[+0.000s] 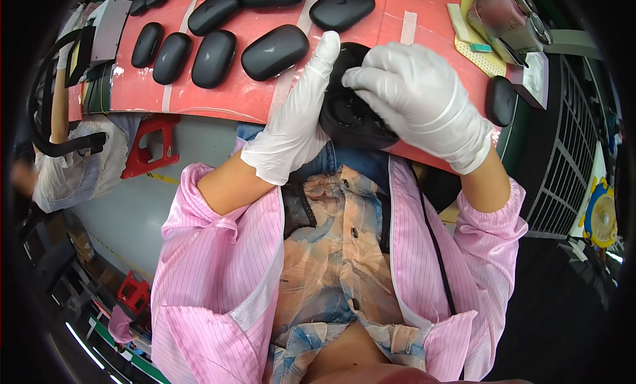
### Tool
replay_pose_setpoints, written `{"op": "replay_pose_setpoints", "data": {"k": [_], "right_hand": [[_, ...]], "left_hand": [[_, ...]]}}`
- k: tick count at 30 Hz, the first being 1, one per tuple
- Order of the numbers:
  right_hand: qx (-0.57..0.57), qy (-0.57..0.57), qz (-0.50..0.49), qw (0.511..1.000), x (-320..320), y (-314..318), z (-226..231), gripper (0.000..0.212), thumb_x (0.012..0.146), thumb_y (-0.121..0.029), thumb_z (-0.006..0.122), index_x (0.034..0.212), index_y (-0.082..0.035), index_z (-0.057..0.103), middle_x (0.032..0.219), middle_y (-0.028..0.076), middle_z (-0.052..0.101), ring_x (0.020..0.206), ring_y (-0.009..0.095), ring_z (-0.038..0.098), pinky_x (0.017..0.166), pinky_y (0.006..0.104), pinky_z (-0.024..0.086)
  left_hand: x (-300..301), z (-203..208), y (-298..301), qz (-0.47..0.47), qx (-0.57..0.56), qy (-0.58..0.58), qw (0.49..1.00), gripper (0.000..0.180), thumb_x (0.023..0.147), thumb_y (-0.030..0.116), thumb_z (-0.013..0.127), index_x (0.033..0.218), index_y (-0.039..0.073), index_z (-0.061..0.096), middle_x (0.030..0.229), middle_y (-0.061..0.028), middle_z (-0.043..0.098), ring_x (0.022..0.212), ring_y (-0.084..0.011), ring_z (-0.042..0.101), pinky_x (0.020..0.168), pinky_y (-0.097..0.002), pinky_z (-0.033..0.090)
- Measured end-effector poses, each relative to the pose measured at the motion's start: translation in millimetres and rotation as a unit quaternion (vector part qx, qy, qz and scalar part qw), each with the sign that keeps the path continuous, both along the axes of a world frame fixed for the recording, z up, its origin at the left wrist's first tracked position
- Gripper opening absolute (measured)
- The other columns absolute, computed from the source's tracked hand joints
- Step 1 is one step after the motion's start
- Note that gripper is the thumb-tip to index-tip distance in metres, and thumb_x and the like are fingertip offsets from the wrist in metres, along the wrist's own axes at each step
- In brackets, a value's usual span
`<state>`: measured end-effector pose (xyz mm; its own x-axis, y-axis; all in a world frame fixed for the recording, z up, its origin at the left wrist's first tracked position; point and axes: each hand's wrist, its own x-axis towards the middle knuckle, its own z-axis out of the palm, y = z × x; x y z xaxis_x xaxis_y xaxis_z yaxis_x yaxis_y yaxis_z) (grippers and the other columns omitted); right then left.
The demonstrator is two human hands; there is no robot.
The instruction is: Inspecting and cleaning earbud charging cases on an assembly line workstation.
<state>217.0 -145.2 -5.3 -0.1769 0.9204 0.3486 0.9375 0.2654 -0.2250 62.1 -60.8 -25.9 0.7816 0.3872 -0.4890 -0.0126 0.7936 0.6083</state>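
A black earbud case [350, 127] stands opened in front of me at the near edge of the table, with hollows in its inner face. My left hand [295, 112], in a white glove, grips the case along its left side, thumb up along the edge. Over the case's upper right part, my right hand [417, 96], also gloved in white, is closed with thumb and forefinger pinched together. What those fingers hold, if anything, is hidden. Several closed black cases lie beyond my left hand, the nearest being one oval case [275, 53].
A red mat [258, 99] with pale tape strips covers the table. Cans [530, 29] and a yellow perforated pad [487, 59] are at the far right. A single black case [500, 100] lies at the right edge. At left are a red stool [156, 145] and another person's sleeve.
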Motion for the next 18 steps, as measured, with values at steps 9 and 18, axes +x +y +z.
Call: {"op": "replay_pose_setpoints", "data": {"k": [9,18], "right_hand": [[0.061,0.152,-0.197,0.967,35.1,-42.5,-8.2,0.021,0.086,-0.002,0.068,0.106,-0.004,0.071,0.1,0.008,0.068,0.092,0.022,0.064,0.083,0.0306,0.05],[0.022,0.197,-0.303,0.932,27.3,-43.8,-73.4,0.032,0.089,-0.011,0.066,0.119,0.0,0.06,0.115,0.012,0.066,0.106,0.018,0.061,0.095,0.0317,0.046]], "left_hand": [[-6.4,-9.5,-1.2,-0.037,-0.199,-0.105,0.974,0.072,0.098,0.06,0.038,0.129,-0.004,0.048,0.114,-0.0245,0.062,0.098,-0.0439,0.065,0.086,-0.0562,0.057],[-139.9,-57.9,49.3,-0.022,-0.205,-0.252,0.946,0.108,0.081,0.075,0.051,0.139,-0.015,0.034,0.121,-0.0423,0.052,0.115,-0.0561,0.052,0.101,-0.0579,0.044]]}}
